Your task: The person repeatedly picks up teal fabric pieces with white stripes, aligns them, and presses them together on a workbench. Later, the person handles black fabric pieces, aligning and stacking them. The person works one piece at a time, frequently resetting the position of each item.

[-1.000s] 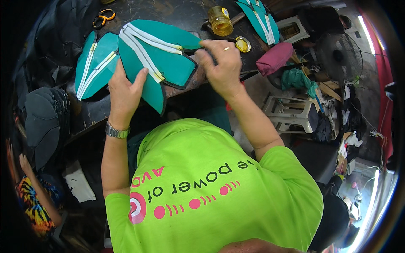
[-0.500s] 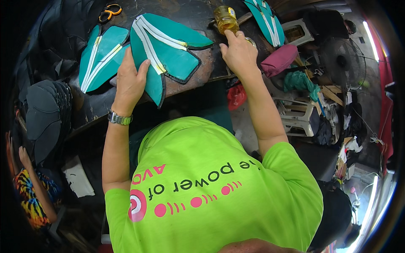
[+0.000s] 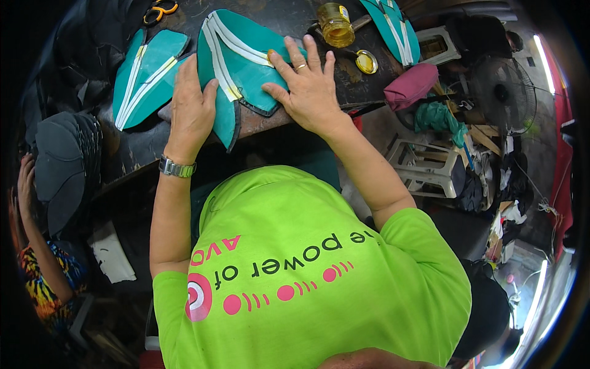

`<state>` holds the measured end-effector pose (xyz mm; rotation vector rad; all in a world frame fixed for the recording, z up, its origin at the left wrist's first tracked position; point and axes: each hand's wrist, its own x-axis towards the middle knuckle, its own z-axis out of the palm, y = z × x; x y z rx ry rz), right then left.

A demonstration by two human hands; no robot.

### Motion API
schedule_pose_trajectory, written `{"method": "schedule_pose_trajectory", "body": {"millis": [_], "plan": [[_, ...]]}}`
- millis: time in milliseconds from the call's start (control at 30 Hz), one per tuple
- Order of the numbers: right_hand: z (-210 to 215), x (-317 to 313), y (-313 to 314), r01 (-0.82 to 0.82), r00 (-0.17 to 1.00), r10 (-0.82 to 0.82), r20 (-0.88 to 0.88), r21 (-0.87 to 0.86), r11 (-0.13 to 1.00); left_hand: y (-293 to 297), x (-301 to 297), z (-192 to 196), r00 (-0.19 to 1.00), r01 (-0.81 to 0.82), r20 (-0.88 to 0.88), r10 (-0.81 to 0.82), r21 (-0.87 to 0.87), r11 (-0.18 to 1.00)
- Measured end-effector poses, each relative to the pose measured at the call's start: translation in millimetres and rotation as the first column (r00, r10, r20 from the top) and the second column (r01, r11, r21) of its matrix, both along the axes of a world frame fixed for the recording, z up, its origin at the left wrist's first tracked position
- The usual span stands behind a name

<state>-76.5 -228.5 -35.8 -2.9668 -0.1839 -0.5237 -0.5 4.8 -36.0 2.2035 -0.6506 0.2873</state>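
Observation:
A green cut piece with white zipper-like strips and dark edging point(image 3: 223, 37) lies at the table's front. Across its right part my right hand point(image 3: 310, 92) is spread flat, palm down; one fingertip meets a yellow smear at the end of a strip. My left hand point(image 3: 192, 111) rests along the piece's left edge, fingers straight and thumb apart. Beside it on the left lies a second green piece with white strips point(image 3: 163, 46). Behind my right hand, a glass jar with yellow contents point(image 3: 337, 32) stands near a round lid coated in yellow point(image 3: 366, 62).
Orange-handled scissors point(image 3: 161, 11) lie at the back left. Another green piece point(image 3: 393, 34) is at the back right, above a pink pouch-like thing point(image 3: 412, 86). Stacked dark pieces point(image 3: 66, 166) stand left, near another person's arm point(image 3: 44, 246). A fan point(image 3: 503, 95) stands at the right.
My right hand has left the jar and come down left onto the green piece, uncovering the yellow lid. My left hand stays at the piece's left edge. The other person's arm has risen slightly.

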Motion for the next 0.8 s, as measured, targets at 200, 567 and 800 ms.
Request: {"method": "schedule_pose_trajectory", "body": {"millis": [200,567,800], "plan": [[9.3,-3.5,-7.8,-0.081,0.994,0.092,-0.056,0.165,0.983,-1.3,-1.7,3.9,0.998,-0.016,-0.064,0.014,-0.029,0.999],[45.0,-4.5,-57.8,0.287,0.957,-0.265,-0.114,0.485,0.826,-1.9,20.5,21.8,0.999,0.017,0.034,-0.018,0.011,1.0],[42.1,10.4,-62.9,0.388,0.886,-0.376,-0.272,-0.009,0.922,-9.1,18.2,15.0,0.988,-0.046,0.152,0.021,0.163,0.986]]}}
